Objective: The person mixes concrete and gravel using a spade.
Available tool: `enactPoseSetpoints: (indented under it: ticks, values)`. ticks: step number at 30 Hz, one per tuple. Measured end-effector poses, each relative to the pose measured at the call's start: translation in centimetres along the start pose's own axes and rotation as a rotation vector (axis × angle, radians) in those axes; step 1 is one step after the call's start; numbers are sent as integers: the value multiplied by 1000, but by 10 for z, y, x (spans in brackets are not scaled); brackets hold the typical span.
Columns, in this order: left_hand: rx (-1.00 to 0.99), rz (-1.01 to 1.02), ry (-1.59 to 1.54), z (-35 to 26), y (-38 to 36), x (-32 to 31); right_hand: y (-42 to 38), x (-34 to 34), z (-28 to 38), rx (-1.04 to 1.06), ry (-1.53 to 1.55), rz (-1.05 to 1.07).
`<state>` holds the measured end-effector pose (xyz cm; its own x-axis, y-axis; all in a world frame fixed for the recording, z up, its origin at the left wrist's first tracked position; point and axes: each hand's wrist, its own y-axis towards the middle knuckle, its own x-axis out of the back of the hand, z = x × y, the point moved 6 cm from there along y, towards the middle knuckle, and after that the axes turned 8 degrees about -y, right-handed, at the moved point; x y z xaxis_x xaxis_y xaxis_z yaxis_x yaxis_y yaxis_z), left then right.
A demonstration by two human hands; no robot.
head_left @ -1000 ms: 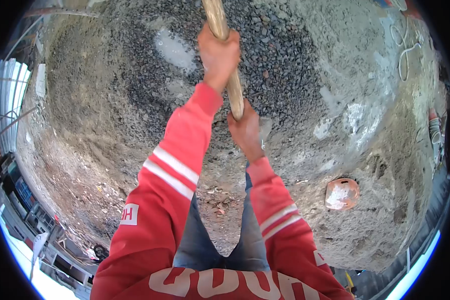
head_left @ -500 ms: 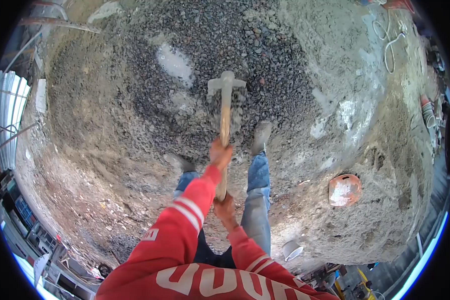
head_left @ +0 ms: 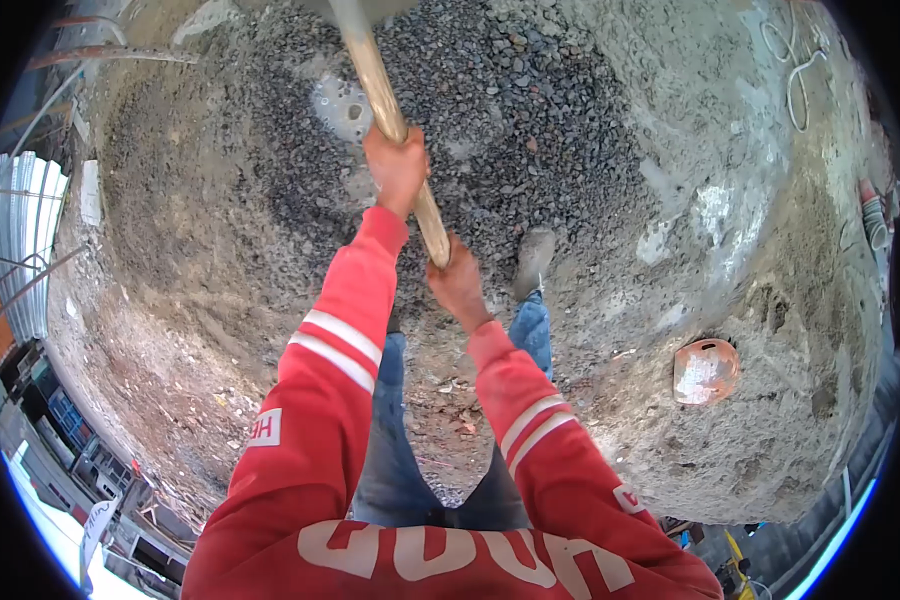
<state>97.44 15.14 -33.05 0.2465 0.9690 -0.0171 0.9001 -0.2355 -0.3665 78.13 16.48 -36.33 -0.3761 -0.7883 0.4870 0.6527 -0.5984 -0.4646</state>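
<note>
My left hand (head_left: 397, 168) is wrapped round the middle of a wooden shovel handle (head_left: 373, 80). Lower down, my right hand (head_left: 458, 282) grips the handle near its end. The handle slants up and to the left, and the grey metal head (head_left: 354, 8) is partly cut off by the top edge of the view. Dark gravel (head_left: 550, 120) lies under and to the right of the handle. A pale puddle (head_left: 342, 108) shows in the gravel just left of the handle.
An orange helmet-like object (head_left: 706, 371) lies on the ground at the right. A pale hose (head_left: 796, 90) curls at the upper right, above stacked buckets (head_left: 875, 222). Corrugated sheets (head_left: 18, 240) stand at the far left. My shoe (head_left: 535, 262) is beside the gravel.
Both hands have moved up and away from my body with the tool. Its handle has swung from nearly upright to a leftward slant, and the head has moved to the top edge.
</note>
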Motion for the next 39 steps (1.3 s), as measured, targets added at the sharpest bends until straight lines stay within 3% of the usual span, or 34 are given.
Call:
enactPoseSetpoints:
  ticks: [3,4,6,9,12,13,15,17,19,21,23,25,28,30,32,34,36,38,39]
  values:
    - [496,-6,462,172,-27,28,-67,-53,-107,-340,-205,100]
    - [472,25,562,214,-55,33,-92,-62,-128,-400,-246,123]
    - [431,82,756,229,-78,32,-134,-70,-137,-813,265,277]
    - [542,41,733,220,-116,43,-170,-61,-115,-805,371,270]
    - [614,123,637,220,-165,84,-234,-64,-106,-720,244,240]
    - [595,125,596,210,-190,101,-261,-68,-109,-742,162,234]
    - [527,107,572,170,-215,124,-284,-48,-47,-525,-141,136]
    - [490,70,591,116,-228,143,-308,-65,-43,-440,-78,69]
    - [199,67,470,77,-223,153,-302,-68,-22,-248,-15,-68]
    - [387,87,156,2,-188,134,-249,-52,13,-234,5,-29]
    - [217,169,55,-67,-130,109,-178,-38,39,-44,-44,-77]
    - [6,119,-140,-142,-72,72,-98,-11,77,31,-77,-43]
    - [-231,-61,-114,-170,8,30,16,23,105,191,-46,-28]
    - [-271,-120,-77,-130,59,-1,76,32,81,180,-154,-22]
    - [-196,-256,8,-47,98,-24,100,27,21,102,-198,26]
    - [-93,-260,342,113,136,-32,101,24,-41,22,-247,76]
    - [-52,-359,733,187,105,-35,66,9,-101,-265,-264,194]
    - [573,-47,683,275,78,-29,21,-31,-166,-405,-9,253]
    - [578,-39,667,285,60,-35,2,-29,-169,-481,-94,226]
